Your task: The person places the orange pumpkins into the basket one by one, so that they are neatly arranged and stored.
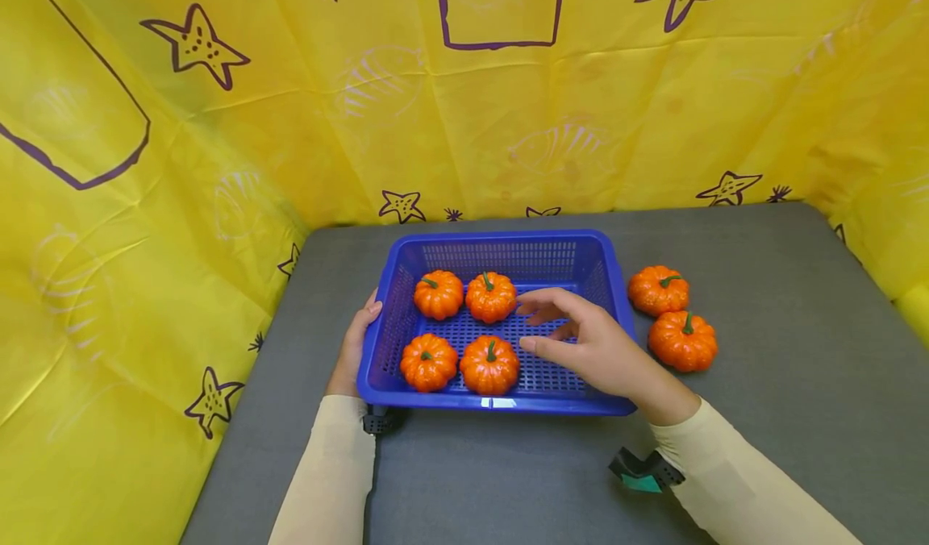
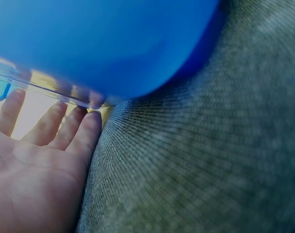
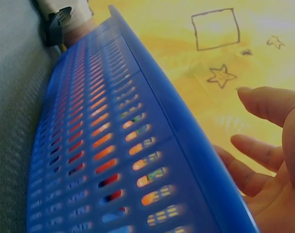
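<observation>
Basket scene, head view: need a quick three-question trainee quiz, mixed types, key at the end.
1. How many pumpkins lie in the basket, and how many on the table beside it?
2. True or false: the right hand is over the basket, its thumb apart from its fingers.
3. What is the left hand touching? A) a pumpkin on the table; B) the basket's rim; C) the yellow cloth.

Key: 1. Four in the basket, two on the table. 2. True. 3. B.
</observation>
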`<action>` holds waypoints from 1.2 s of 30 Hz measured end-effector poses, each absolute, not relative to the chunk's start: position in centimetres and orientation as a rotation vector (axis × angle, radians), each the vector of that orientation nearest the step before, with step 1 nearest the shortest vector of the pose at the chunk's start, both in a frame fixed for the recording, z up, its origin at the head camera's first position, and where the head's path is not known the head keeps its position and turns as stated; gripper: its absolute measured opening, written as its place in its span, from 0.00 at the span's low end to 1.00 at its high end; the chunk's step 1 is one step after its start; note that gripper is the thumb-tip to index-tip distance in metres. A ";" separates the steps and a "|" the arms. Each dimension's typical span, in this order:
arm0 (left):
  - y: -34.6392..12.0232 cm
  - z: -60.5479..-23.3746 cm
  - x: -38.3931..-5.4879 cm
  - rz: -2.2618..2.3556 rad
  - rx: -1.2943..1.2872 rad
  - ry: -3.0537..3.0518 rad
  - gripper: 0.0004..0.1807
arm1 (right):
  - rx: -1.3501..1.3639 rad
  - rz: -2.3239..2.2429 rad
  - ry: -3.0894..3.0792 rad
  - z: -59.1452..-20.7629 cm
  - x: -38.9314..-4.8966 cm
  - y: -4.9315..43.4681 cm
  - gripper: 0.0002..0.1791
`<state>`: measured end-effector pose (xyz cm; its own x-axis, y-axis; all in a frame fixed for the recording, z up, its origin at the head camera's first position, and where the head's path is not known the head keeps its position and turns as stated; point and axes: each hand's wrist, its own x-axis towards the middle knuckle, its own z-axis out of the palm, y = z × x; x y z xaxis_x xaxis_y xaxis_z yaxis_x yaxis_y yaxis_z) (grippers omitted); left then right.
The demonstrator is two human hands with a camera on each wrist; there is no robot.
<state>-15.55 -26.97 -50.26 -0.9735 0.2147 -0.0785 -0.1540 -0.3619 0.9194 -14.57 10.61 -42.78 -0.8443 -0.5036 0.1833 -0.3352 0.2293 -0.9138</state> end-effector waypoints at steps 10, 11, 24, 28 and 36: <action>-27.0 -50.2 -15.5 2.412 0.074 1.639 0.35 | -0.760 -1.674 2.369 -43.2 -14.4 11.7 0.25; -27.0 -50.2 -15.5 2.412 0.075 1.642 0.34 | -0.757 -1.677 2.370 -43.3 -14.4 11.8 0.25; -27.0 -50.6 -15.7 2.406 0.075 1.666 0.35 | -0.754 -1.730 2.408 -42.6 -14.2 13.2 0.23; -27.1 -50.7 -15.8 2.401 0.071 1.677 0.35 | -0.747 -1.759 2.414 -42.7 -14.2 13.7 0.24; -27.0 -50.6 -15.7 2.424 0.088 1.639 0.35 | -0.745 -1.814 2.411 -42.9 -14.3 14.5 0.24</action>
